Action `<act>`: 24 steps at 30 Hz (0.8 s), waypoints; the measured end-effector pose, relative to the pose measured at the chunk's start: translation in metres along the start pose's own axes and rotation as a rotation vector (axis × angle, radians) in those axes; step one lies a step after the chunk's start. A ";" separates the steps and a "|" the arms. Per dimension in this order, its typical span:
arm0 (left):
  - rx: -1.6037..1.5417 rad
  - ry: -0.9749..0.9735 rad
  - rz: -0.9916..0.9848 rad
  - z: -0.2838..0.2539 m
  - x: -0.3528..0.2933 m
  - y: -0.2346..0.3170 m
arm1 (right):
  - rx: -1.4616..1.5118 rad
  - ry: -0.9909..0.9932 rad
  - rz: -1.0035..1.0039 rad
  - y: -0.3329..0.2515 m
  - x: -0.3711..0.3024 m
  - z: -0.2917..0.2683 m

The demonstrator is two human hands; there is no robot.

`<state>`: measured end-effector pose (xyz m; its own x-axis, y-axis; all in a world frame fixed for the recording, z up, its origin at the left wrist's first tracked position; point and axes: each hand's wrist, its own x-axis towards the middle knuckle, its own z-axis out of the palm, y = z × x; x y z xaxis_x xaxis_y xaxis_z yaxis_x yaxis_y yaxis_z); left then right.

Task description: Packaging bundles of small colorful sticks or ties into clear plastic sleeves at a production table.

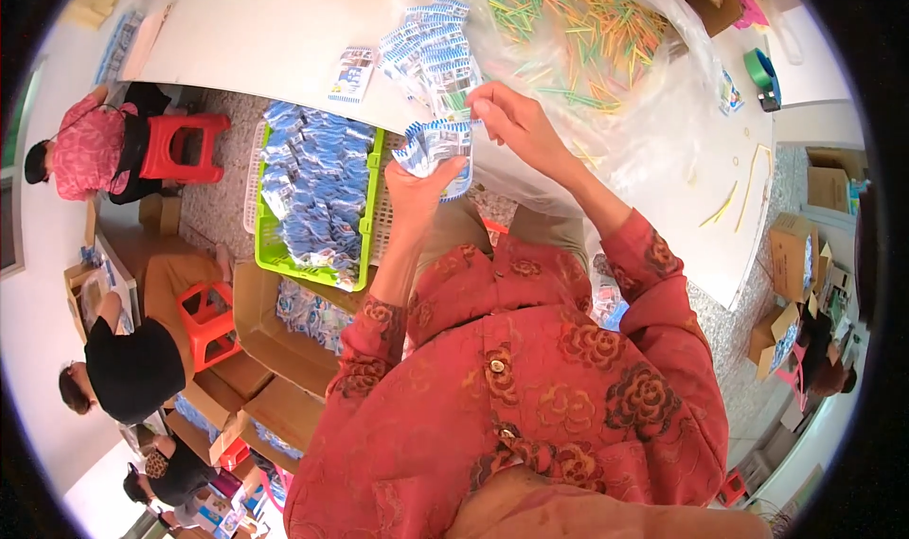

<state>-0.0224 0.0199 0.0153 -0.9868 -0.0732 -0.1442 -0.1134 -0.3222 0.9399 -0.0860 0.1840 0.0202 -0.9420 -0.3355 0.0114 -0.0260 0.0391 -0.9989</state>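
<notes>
a white counter [284, 37] fills the far part of the view, curving down to the right. on its far right lies a big clear plastic bag [653, 104] full of thin yellow, green and orange sticks [578, 28]. left of the person, below the counter edge, a green plastic basket [268, 250] is heaped with small blue and white packets [317, 179], and nearer still stand open cardboard boxes [284, 340] with more of the same packets inside. a loose pile of these packets [431, 52] rests on the counter near its edge, with a single one [352, 75] just to its left. a green tape roll [757, 68] sits at the far right of the counter. the left hand [417, 184] has its grip clamped around a fanned bundle of blue and white packets [437, 146], held just off the counter edge. the right hand [511, 113] pinches the top edge of that bundle, fingers together on it. other people sit by red stools [185, 146] at the left.
</notes>
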 end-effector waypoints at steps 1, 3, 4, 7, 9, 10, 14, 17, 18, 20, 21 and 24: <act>0.026 -0.021 0.003 0.002 0.001 -0.001 | -0.002 0.005 0.001 -0.009 -0.005 -0.003; 0.053 -0.053 -0.001 0.008 0.001 -0.002 | -0.244 -0.166 -0.121 -0.024 -0.013 -0.011; 0.058 -0.070 0.024 0.012 0.001 -0.003 | -0.245 -0.158 -0.119 -0.027 -0.015 -0.013; 0.072 -0.116 0.038 0.024 -0.001 -0.004 | -0.420 -0.164 -0.154 -0.034 -0.021 -0.022; 0.084 -0.134 0.032 0.027 -0.002 -0.004 | -0.510 -0.160 -0.196 -0.038 -0.023 -0.027; 0.106 -0.148 0.021 0.027 -0.003 -0.003 | -0.508 -0.155 -0.196 -0.040 -0.024 -0.028; 0.058 -0.194 -0.062 0.033 -0.009 0.008 | -0.611 -0.105 -0.374 -0.048 -0.032 -0.033; 0.114 -0.223 -0.073 0.034 -0.011 0.016 | -0.654 -0.084 -0.415 -0.054 -0.037 -0.034; 0.114 -0.228 -0.074 0.035 -0.011 0.017 | -0.654 -0.074 -0.442 -0.056 -0.039 -0.034; 0.155 -0.237 -0.041 0.036 -0.011 0.019 | -0.620 -0.053 -0.459 -0.059 -0.043 -0.034; 0.155 -0.237 -0.039 0.036 -0.011 0.019 | -0.584 -0.037 -0.477 -0.061 -0.045 -0.033; 0.129 -0.184 -0.014 0.040 -0.011 0.016 | -0.504 0.091 -0.477 -0.070 -0.051 -0.029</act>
<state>-0.0180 0.0537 0.0441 -0.9882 0.1071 -0.1095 -0.1291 -0.1975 0.9718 -0.0459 0.2262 0.0910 -0.8128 -0.3451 0.4693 -0.5750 0.3466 -0.7411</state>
